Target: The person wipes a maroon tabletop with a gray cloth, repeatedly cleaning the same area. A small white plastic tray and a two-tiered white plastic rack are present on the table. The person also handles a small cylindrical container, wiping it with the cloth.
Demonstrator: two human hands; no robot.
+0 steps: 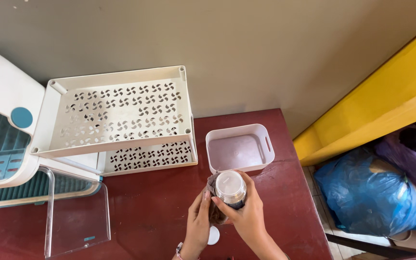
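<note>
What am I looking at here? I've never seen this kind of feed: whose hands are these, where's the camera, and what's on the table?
There is one picture, from a camera on the person's head looking down. No machine: two bare hands. The right hand grips a clear jar near its top; the left hand presses a brownish cloth against its side. They work over a dark red table. On it stand a white two-tier perforated rack, an empty white bin, a white and teal container with a clear door, and a small white disc.
</note>
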